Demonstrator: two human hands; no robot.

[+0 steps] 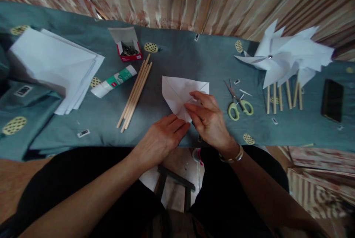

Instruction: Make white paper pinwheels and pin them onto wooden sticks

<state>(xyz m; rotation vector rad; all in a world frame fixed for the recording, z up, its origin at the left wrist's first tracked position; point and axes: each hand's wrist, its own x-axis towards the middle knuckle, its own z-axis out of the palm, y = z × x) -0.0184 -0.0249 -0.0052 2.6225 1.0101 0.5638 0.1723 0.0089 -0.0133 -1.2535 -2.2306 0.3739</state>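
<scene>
A square sheet of white paper (177,86) with diagonal crease or cut lines lies in front of me at the middle of the cloth. My left hand (165,134) grips its near edge, fingers closed on the paper. Over the sheet's right side, my right hand (206,117) pinches a corner of the paper near the centre. The near part of the sheet is hidden by my fingers. Green-handled scissors (237,103) lie partly spread just right of my right hand. Several wooden sticks (135,93) rest to the left of the sheet.
At the left are stacked white sheets (55,60) and a glue stick (114,81). Behind the sticks stands an opened red box of small metal pieces (129,51). Finished paper pinwheels (288,54) on sticks and a dark phone (332,100) lie at the right. A curtain (177,1) hangs behind.
</scene>
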